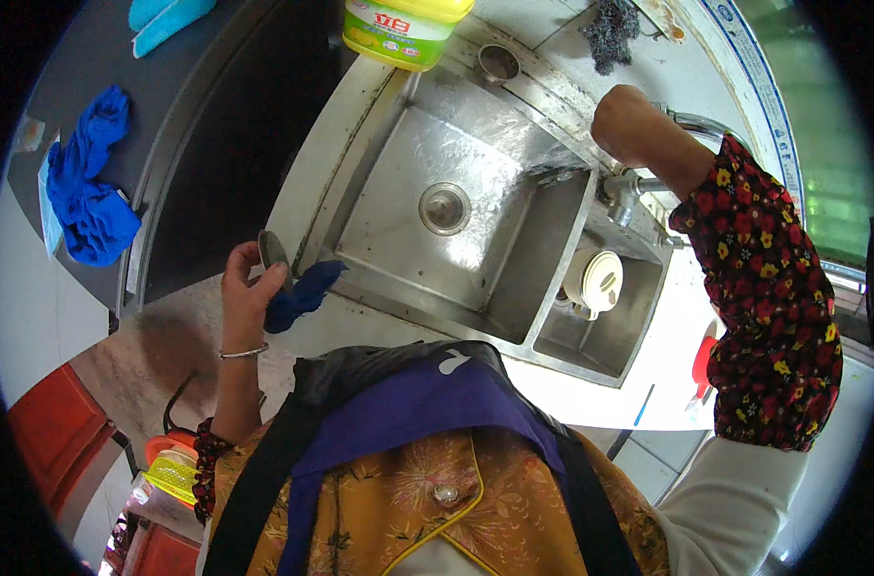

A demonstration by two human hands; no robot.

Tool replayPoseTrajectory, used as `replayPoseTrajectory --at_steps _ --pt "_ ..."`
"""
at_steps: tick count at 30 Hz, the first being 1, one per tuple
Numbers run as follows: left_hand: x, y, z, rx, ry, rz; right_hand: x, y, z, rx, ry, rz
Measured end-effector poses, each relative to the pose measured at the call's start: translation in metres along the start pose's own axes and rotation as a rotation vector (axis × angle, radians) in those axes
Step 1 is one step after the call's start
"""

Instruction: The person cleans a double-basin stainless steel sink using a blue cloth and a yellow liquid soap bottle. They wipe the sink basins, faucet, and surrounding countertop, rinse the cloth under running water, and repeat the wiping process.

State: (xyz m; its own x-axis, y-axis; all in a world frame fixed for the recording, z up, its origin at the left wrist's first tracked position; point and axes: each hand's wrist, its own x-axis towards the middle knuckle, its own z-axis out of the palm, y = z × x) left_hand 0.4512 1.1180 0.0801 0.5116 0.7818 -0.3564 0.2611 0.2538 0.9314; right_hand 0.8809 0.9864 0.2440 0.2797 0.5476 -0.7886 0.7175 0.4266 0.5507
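My left hand (248,295) holds a small round metal piece (272,252), probably a sink strainer or lid, between thumb and fingers at the counter's left edge. A dark blue cloth (303,295) lies beside it on the counter rim. My right hand (627,126) is curled beyond the faucet (627,194), on the wall side of the sink; its fingers are hidden, so whether it holds anything cannot be told. Below both hands lies a two-basin steel sink (422,209) with a drain (445,208) in the large basin. A cream lidded container (601,282) stands in the small basin.
A yellow-green detergent tub (404,32) stands at the sink's far left corner, near a metal cup-shaped strainer (499,63). Steel wool (612,36) lies on the back ledge. Blue cloth (95,187) rests on the dark surface at left. A red-handled item (704,367) lies right.
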Motion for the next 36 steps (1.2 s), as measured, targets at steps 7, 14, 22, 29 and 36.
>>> replayPoseTrajectory --at_steps 7,14,22,29,36 --pt "-0.002 0.000 -0.001 -0.035 0.006 0.005 -0.005 -0.002 0.005 -0.060 0.092 -0.011" --pt "-0.008 0.001 -0.006 -0.042 0.007 0.026 -0.005 -0.007 0.002 -0.085 -0.002 0.008" --pt "-0.009 -0.010 -0.014 -0.069 0.033 -0.006 -0.002 -0.007 -0.015 -0.106 -0.188 -0.018" --pt "-0.011 -0.008 -0.014 -0.048 0.035 -0.015 0.004 -0.005 0.004 -0.049 -0.235 0.021" --pt "-0.036 -0.004 -0.011 0.016 0.023 -0.006 0.027 0.016 0.039 -0.116 -0.172 -0.074"
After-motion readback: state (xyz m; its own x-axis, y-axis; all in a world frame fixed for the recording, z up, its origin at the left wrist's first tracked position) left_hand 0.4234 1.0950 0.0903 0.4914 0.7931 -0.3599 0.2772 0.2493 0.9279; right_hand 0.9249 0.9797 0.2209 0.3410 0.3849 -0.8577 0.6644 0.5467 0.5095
